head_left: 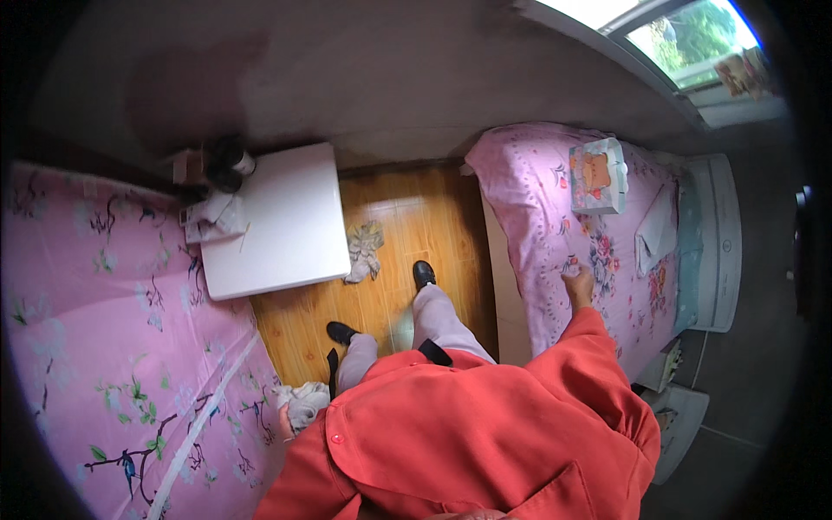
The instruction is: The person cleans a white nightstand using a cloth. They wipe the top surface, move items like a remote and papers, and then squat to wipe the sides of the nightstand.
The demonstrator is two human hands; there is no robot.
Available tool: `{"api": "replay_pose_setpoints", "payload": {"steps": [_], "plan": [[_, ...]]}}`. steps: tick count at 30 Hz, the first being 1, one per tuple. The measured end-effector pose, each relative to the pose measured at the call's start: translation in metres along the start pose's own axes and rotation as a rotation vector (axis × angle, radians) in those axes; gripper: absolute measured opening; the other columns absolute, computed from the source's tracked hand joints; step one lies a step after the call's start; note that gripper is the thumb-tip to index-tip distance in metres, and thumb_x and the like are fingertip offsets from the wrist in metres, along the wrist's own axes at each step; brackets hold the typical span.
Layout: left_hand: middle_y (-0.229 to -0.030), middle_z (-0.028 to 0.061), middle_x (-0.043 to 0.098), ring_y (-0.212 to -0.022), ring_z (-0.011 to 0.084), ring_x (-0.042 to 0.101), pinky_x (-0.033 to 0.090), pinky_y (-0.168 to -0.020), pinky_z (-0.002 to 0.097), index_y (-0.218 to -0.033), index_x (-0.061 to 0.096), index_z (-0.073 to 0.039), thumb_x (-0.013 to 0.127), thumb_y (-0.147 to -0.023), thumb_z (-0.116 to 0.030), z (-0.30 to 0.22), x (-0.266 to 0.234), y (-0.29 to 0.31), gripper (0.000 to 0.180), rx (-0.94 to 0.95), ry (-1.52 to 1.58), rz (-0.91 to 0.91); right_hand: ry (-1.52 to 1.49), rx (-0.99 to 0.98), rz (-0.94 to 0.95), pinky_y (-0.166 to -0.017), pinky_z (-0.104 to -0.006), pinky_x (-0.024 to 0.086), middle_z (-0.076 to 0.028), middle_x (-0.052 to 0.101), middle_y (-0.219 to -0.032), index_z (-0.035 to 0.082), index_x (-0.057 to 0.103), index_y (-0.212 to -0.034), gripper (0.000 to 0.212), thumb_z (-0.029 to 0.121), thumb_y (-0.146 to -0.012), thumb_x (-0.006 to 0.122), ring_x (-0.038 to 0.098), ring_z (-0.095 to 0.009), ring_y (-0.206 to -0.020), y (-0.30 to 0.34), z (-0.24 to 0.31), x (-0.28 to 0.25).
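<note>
My right hand (580, 284) reaches over the pink flowered bedspread (542, 234) on the bed at the right. Its fingers look curled together, and a small pale patch shows at their tips; I cannot make out whether that is a fold of the bedspread or something else. Low on the left, beside my leg, my left hand (285, 423) shows only in part past the red sleeve. It is closed on a crumpled greyish-white cloth (305, 405). A box with a brown picture (600, 177) and a folded white cloth (656, 232) lie farther up the bed.
A white table (290, 221) stands left of centre, with a dark container (227, 165) and white packaging (215, 215) at its edge. A crumpled cloth (365, 251) lies on the wooden floor (407, 208). Pink bird-patterned fabric (104, 321) spreads at left; the white headboard (718, 243) is at right.
</note>
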State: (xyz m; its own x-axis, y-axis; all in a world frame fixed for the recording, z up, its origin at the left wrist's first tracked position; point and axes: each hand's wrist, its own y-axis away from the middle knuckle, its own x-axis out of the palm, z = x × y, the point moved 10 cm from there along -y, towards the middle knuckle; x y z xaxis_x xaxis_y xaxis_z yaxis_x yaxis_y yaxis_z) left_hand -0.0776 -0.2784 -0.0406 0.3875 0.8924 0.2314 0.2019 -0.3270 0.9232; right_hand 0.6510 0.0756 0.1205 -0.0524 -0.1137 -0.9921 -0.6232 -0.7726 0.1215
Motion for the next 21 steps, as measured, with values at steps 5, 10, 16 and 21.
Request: {"api": "replay_pose_setpoints", "payload": {"steps": [5,10,16,21], "plan": [[-0.101,0.0128,0.062,-0.091,0.0273,0.060,0.048,-0.083,0.0399,-0.106,0.057,-0.003,0.051,-0.082,-0.033,0.013,0.063,0.026,0.038,0.046,0.000,0.025,-0.043,0.023,-0.235,-0.086,-0.0437,0.044,-0.027,0.053,-0.113,0.005,0.048,-0.124,0.079,0.044,-0.059,0.074,0.052,-0.038,-0.105,-0.109,-0.009,-0.054],[-0.102,0.0133,0.062,-0.092,0.0279,0.060,0.048,-0.083,0.0406,-0.107,0.056,-0.003,0.051,-0.082,-0.033,0.049,0.109,0.103,0.039,0.100,0.042,-0.059,-0.143,0.247,-0.117,-0.085,-0.0460,0.044,-0.023,0.044,-0.115,0.023,0.045,-0.129,0.088,0.058,-0.054,0.074,0.048,-0.040,-0.108,-0.255,-0.076,-0.001],[-0.104,0.0139,0.061,-0.093,0.0286,0.060,0.048,-0.084,0.0416,-0.107,0.056,-0.003,0.051,-0.082,-0.034,0.087,0.151,0.142,0.041,0.108,0.131,-0.070,-0.570,-0.005,0.105,-0.066,-0.0377,0.050,-0.015,0.058,-0.100,0.003,0.054,-0.116,0.072,0.046,-0.061,0.076,0.057,-0.027,-0.083,-0.336,-0.113,0.047],[-0.103,0.0142,0.062,-0.093,0.0305,0.060,0.048,-0.085,0.0455,-0.109,0.055,-0.003,0.053,-0.080,-0.034,0.092,0.147,0.129,0.042,0.161,0.134,-0.072,-0.776,0.033,0.169,-0.049,-0.0324,0.045,-0.009,0.061,-0.077,0.002,0.061,-0.094,0.048,0.046,-0.074,0.066,0.052,-0.021,-0.054,-0.341,-0.111,0.055]]}}
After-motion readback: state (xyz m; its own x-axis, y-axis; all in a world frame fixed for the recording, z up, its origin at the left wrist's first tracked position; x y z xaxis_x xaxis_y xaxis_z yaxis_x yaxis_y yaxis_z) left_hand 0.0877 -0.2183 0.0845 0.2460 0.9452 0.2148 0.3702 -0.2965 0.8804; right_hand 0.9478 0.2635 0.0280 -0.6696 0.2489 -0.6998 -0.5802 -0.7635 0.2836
